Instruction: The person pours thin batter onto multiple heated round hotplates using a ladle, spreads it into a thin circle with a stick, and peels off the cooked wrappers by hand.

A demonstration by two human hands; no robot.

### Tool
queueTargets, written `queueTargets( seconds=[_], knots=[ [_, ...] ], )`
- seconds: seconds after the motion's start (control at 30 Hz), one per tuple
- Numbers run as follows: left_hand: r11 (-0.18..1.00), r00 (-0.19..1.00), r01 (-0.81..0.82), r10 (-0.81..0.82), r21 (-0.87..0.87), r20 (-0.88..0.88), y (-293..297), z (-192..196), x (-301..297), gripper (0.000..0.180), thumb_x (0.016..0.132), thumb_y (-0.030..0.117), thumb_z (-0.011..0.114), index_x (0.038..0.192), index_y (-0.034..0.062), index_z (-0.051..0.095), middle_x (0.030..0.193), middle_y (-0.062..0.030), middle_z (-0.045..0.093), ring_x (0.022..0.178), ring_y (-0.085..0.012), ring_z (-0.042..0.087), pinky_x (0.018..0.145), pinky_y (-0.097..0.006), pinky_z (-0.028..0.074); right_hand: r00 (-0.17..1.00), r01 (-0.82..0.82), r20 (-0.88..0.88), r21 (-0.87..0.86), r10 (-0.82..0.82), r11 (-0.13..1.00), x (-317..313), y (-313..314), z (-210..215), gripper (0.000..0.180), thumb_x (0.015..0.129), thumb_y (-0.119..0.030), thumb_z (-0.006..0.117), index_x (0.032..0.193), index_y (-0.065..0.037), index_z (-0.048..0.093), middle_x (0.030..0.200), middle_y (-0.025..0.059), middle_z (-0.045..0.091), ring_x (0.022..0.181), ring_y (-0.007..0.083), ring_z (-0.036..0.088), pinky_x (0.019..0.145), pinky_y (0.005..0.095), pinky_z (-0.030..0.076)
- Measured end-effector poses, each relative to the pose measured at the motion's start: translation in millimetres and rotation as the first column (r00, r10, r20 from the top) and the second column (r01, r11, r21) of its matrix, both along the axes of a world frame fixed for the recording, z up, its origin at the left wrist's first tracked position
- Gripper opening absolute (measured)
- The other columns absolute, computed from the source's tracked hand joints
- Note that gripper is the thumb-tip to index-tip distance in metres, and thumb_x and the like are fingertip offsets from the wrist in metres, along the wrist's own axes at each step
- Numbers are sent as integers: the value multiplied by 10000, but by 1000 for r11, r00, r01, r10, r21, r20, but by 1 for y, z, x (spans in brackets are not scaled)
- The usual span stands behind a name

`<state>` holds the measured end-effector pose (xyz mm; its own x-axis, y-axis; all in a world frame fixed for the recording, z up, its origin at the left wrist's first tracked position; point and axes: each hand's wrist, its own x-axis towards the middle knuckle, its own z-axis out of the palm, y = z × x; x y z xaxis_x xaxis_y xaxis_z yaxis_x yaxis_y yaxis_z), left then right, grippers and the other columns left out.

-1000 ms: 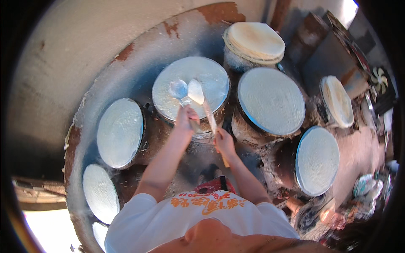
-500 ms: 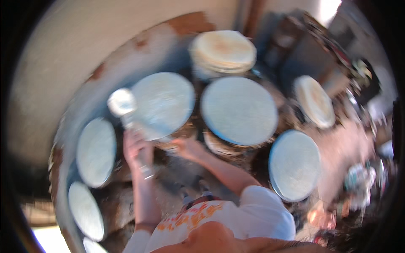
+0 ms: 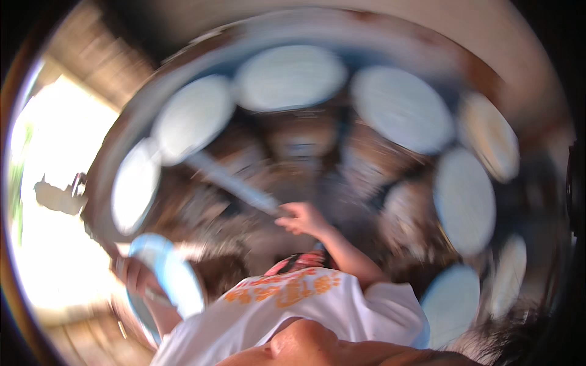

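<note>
- Far left, sunlight floods in past the rim of a big round stove [image 3: 110, 152], washing out everything beyond it; the whole view is smeared by motion.
- At lower left, your left hand [image 3: 131, 274] wraps round the edge of a pale blue round lid [image 3: 168, 274], gripping it tilted on edge, just beside your white shirt [image 3: 305, 311] with its orange print.
- Left of centre, a long pale stick-like tool [image 3: 229, 183] slants down from the upper left toward your right hand [image 3: 302, 218]; the blur hides whether the fingers close on it, so the grip cannot be told.
- Across the top and down the right, pale round cloth-covered steamer pots [image 3: 290, 76] ring the stove, set close beside one another.
</note>
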<state>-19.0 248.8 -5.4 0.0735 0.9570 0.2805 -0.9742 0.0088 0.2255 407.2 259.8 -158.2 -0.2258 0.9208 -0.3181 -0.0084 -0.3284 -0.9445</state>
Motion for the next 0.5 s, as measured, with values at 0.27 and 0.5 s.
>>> queueTargets(
  seconds=[0.27, 0.5],
  knots=[
    [676, 861, -205, 469, -708, 198, -125, -117, -231, 331, 952, 155, 474, 640, 122, 368, 519, 18, 367, 389, -69, 359, 355, -203, 333, 991, -131, 64, 165, 122, 978, -167, 18, -45, 380, 817, -136, 686, 1186, -78, 618, 758, -25, 576, 652, 50, 508, 588, 216, 439],
    [232, 912, -401, 8, -886, -410, -34, -300, -230, 218, 917, 265, 521, 843, 63, 557, 597, -39, 514, 390, -134, 458, 365, -243, 412, 994, -78, 89, 194, 62, 978, -242, 99, -30, 345, 835, -106, 678, 1152, 9, 607, 851, 22, 650, 713, 73, 567, 646, 216, 464]
  ],
)
